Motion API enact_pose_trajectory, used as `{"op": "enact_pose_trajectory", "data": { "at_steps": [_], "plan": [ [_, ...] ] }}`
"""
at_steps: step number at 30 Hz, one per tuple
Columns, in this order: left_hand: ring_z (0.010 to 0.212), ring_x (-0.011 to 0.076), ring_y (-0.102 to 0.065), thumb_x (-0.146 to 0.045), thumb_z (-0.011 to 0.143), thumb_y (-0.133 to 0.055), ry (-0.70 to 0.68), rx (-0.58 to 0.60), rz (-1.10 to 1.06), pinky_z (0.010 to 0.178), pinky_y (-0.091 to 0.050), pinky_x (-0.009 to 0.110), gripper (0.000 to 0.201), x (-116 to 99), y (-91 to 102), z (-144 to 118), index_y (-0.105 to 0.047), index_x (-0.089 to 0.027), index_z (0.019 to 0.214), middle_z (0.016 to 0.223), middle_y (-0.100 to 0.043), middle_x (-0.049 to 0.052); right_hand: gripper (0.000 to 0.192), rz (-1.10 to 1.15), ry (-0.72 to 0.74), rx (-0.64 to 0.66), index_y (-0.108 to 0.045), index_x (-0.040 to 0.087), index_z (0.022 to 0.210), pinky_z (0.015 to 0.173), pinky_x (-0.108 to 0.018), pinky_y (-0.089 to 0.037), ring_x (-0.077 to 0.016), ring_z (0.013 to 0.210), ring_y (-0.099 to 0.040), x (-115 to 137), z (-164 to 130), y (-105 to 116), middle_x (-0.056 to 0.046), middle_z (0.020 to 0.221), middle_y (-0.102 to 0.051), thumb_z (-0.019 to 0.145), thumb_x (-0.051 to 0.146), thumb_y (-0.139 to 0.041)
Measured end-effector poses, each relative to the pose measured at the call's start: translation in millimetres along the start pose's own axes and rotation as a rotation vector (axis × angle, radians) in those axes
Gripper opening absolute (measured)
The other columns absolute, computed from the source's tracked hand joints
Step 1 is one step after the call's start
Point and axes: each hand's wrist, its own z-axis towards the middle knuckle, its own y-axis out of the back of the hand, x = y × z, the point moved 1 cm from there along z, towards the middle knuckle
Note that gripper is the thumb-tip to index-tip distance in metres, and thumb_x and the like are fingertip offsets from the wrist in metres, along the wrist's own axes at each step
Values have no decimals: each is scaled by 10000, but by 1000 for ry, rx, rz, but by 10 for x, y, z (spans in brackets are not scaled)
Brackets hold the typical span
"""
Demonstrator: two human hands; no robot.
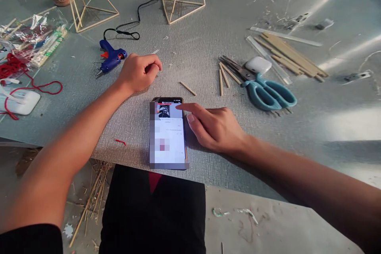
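1. Closest to the person, at 6 o'clock, is a lap in black cloth [151, 210]. Dry yellow straw [92, 198] lies on the floor at 7 o'clock.
2. A black flat phone with a lit white screen [168, 135] lies face up on the grey rough table [208, 39], close to the near edge and right in front of the person.
3. The right hand [217, 129] lies flat at 3 o'clock from the phone. Its fingers are loose and spread and hold nothing. The pointing finger reaches out and touches the top of the screen.
4. I think the step in hand is tapping or scrolling on the phone. Any more touches call for a soft fingertip, as nothing holds the phone down.
5. The left hand [138, 72] rests on the table at 11 o'clock from the phone. Its fingers are curled in together, and I see nothing in it.
6. A short thin wooden stick [187, 88] lies just past the phone at 1 o'clock.
7. Big teal plastic-handled scissors [268, 91] lie at 2 o'clock, next to a small white rounded case [258, 64].
8. A blue glue gun with a black cord [111, 57] sits just beside the left hand, at 10 o'clock.
9. Red string [18, 75] lies far off at 9 o'clock.
10. A pile of long flat wooden strips [293, 57] lies behind the scissors.
11. Farthest away, at 11 and 12 o'clock, stand two pointed frames made of thin wooden sticks [86, 4].
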Motion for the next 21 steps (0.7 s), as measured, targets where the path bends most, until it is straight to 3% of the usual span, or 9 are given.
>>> {"op": "enact_pose_trajectory", "data": {
  "at_steps": [11,16,21],
  "plan": [
    [497,149,-433,-291,915,-500,-22,-22,-62,608,-352,350,261,41,-12,11,-729,-296,792,473,-484,-24,463,3,-11,12,-675,107,1282,475,-285,-325,-136,443,-509,6,12,6,25,544,-587,1088,328,-318],
    [468,130,-416,-248,890,-498,15,-32,-48,590,-345,332,270,-18,7,-2,-750,-241,792,484,-503,-29,464,18,-48,52,-654,130,1329,493,-279,-321,-134,461,-531,3,12,2,15,590,-637,1092,346,-319],
    [489,120,-470,-227,859,-523,-47,-27,44,588,-341,300,243,0,-49,-16,-758,-219,798,524,-568,-32,459,21,-51,66,-642,125,1334,501,-280,-338,-136,479,-566,-6,6,-6,9,611,-652,1095,350,-321]
  ]
}}
